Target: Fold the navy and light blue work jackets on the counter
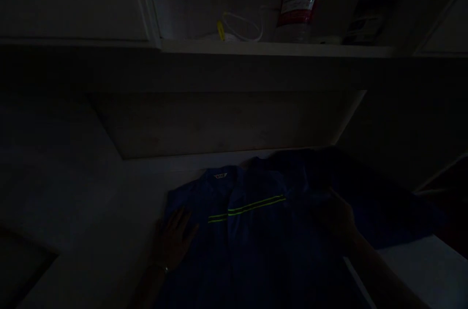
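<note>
A dark blue work jacket (pixel 252 241) with yellow-green stripes across the chest lies front side up, its collar toward the back wall. My left hand (pixel 173 238), a band around its wrist, rests flat on the jacket's left edge with fingers spread. On the other side, my right hand (pixel 338 216) is closed on the jacket's cloth near the right sleeve; its fingers are dim and partly hidden. More dark blue cloth (pixel 387 206) spreads out behind and to the right of that hand, and I cannot tell whether it is a separate garment.
The jacket lies on a white surface (pixel 109 236) inside a dim cabinet-like space. Above, a shelf (pixel 278 48) holds a bottle with a red and white label (pixel 298 7), a white cord with a yellow tag (pixel 221 30) and a dark container (pixel 365 24).
</note>
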Demonstrator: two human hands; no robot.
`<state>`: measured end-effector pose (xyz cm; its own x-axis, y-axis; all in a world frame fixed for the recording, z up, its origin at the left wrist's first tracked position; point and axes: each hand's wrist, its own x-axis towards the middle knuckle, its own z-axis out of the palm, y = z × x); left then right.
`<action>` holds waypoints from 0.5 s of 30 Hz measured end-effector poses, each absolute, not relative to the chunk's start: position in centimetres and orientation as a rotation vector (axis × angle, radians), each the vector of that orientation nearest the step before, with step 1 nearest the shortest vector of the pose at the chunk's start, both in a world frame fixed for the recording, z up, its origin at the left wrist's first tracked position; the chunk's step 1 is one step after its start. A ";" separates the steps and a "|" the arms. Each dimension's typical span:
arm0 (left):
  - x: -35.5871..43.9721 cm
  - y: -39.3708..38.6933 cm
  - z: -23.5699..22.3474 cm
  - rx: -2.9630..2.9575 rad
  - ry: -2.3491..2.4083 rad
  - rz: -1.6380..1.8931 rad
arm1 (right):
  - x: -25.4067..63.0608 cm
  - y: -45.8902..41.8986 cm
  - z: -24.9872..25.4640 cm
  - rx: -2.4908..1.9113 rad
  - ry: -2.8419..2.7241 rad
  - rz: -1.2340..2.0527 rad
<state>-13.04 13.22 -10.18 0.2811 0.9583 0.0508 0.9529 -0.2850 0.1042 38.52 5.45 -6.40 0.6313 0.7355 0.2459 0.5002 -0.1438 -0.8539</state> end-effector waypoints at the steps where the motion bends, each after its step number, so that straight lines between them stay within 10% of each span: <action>1: -13.1 13.3 -10.4 2.475 1.849 0.141 | 37.9 6.0 -6.3 -1.738 -0.934 0.322; 9: -13.3 13.5 -10.8 2.462 1.853 0.232 | 32.6 7.3 -2.7 -1.492 -0.677 0.411; 15: -12.9 13.5 -10.0 2.447 1.865 0.251 | 28.7 6.4 -0.3 -1.406 -1.270 1.060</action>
